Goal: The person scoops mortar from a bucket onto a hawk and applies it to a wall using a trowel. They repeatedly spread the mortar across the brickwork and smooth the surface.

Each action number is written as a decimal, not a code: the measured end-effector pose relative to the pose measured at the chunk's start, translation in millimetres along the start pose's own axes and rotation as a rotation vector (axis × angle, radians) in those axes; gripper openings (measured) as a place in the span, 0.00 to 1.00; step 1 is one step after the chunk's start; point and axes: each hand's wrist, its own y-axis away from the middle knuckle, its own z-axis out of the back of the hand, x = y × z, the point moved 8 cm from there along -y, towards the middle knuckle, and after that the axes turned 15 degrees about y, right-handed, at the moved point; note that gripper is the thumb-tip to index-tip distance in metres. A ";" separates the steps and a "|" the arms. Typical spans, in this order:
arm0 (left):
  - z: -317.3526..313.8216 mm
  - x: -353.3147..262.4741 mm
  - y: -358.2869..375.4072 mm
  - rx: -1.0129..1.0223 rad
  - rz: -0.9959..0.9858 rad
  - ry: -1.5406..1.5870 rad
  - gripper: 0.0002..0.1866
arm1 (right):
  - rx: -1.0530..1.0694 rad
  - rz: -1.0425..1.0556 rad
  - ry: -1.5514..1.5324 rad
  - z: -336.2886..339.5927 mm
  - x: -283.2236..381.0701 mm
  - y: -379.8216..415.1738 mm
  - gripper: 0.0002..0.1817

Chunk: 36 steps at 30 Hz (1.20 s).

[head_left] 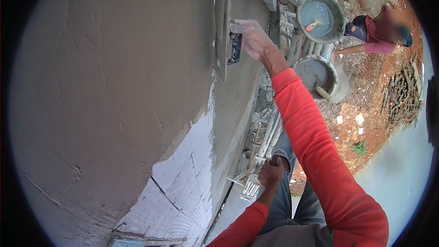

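My right hand (254, 39), smeared with grey mortar, is closed around the black handle of a plastering float (222, 32). The float's long flat plate appears nearly edge-on, by the corner where two wall faces meet. Wet grey plaster covers most of the wall (114, 64); lower down, pale bare blocks (183, 174) show beyond a ragged plaster edge. Close to my jeans-clad leg (284, 148), my left hand (271, 174) is curled into a fist. Whatever may be inside that fist is hidden.
Two buckets of grey mix stand on the right: an upper bucket (340, 11) with an orange-tipped tool and a lower bucket (335, 75) with a wooden-handled tool (323, 93). Another person (382, 29) reaches near them. Poles (270, 132) and a stick pile (404, 91) lie beyond.
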 end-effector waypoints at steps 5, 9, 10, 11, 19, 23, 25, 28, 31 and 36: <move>-24.2 21.5 -26.0 0.068 -0.032 -0.114 0.34 | -0.305 0.005 0.399 -47.6 20.6 5.0 0.11; -50.7 44.8 -37.9 0.080 -0.081 -0.239 0.30 | -0.283 0.214 0.513 -102.5 57.1 62.0 0.17; -54.7 47.0 -41.8 0.068 -0.085 -0.249 0.30 | -0.325 0.356 0.545 -107.5 61.9 72.5 0.17; -58.6 49.7 -44.8 0.061 -0.084 -0.251 0.29 | -0.363 0.500 0.573 -110.5 66.7 79.4 0.17; -20.8 8.8 -25.8 -0.042 -0.035 -0.133 0.27 | -0.376 0.031 0.157 -11.7 2.0 -8.9 0.11; -36.1 27.9 -22.2 -0.090 -0.143 -0.203 0.21 | -0.358 0.157 0.188 -42.8 32.6 1.7 0.12; -32.9 22.9 -20.2 -0.084 -0.167 -0.204 0.19 | -0.262 0.173 0.250 -64.5 49.4 27.9 0.16; -25.5 17.4 -19.6 -0.092 -0.183 -0.166 0.18 | -0.301 0.197 0.219 -62.2 61.7 32.3 0.17; -34.5 33.7 -43.8 -0.157 -0.144 -0.203 0.17 | -0.383 0.103 0.105 -18.4 41.3 -15.6 0.13; -27.0 26.2 -36.8 -0.105 -0.147 -0.133 0.20 | -0.368 0.271 0.305 -63.8 89.4 1.8 0.15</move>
